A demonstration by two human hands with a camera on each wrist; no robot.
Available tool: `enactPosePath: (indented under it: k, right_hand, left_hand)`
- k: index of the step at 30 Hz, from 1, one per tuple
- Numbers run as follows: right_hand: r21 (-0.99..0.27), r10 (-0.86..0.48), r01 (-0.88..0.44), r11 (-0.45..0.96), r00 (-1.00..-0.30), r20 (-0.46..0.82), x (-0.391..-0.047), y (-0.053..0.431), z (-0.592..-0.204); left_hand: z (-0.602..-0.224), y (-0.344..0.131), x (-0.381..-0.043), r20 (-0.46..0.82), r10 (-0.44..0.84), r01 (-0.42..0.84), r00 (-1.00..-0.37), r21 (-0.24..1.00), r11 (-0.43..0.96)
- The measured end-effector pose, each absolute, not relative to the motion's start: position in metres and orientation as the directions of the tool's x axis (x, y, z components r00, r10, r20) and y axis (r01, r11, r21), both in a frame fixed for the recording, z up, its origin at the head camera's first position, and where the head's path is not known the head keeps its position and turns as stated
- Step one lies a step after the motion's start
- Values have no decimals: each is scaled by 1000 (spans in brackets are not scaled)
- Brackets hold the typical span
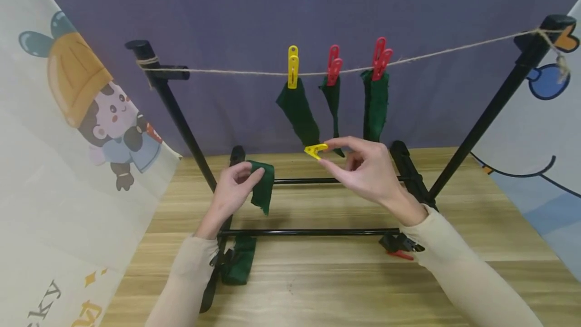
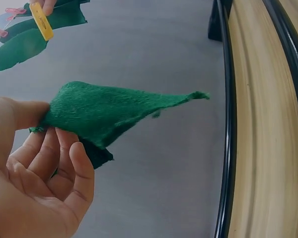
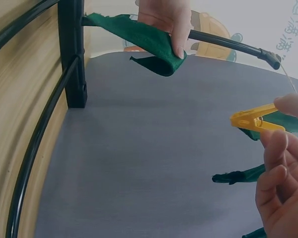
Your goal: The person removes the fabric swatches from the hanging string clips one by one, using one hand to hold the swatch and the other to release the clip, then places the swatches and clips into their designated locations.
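Note:
My left hand [image 1: 232, 189] pinches a green cloth strip [image 1: 263, 191] by its top, so the rest dangles below the fingers. In the left wrist view the same cloth strip [image 2: 104, 111] is folded over at the thumb. A yellow clothespin [image 1: 315, 151] sits between the thumb and forefinger of my right hand [image 1: 369, 168]. The right wrist view shows that clothespin [image 3: 256, 118] pinched at its handle ends. Above the hands runs a twine line [image 1: 236, 71]. Green strips hang from it under a yellow clothespin [image 1: 293, 67] and two red clothespins [image 1: 334, 65].
A black frame holds the twine between its left post [image 1: 174, 110] and right post [image 1: 490, 107]. Its lower crossbars [image 1: 313, 232] lie over the wooden table [image 1: 317, 286]. Another green cloth [image 1: 240, 261] is at the left foot. Something red [image 1: 400, 255] shows beside the right sleeve.

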State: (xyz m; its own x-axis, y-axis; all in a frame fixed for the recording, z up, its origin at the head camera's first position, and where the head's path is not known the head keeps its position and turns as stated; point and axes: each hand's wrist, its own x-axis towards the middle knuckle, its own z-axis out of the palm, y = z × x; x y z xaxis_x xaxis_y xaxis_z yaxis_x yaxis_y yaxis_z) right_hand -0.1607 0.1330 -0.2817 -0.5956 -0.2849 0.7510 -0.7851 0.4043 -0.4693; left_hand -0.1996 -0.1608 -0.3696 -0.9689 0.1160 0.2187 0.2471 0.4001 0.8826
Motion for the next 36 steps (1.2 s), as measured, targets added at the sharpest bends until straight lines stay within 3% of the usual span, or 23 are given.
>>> enactPosePath:
  k: [14,36]
  right_hand:
    - [-504,-275,-763,403,-627,729,-156,137,-292]
    - [-573,-234,-704,419,-694,681,-151,154,-308]
  left_hand:
    - [-378,-167,-194,183,56,190,-981,887,420]
    - [-391,-171,-192,167,66,179,-984,889,421]
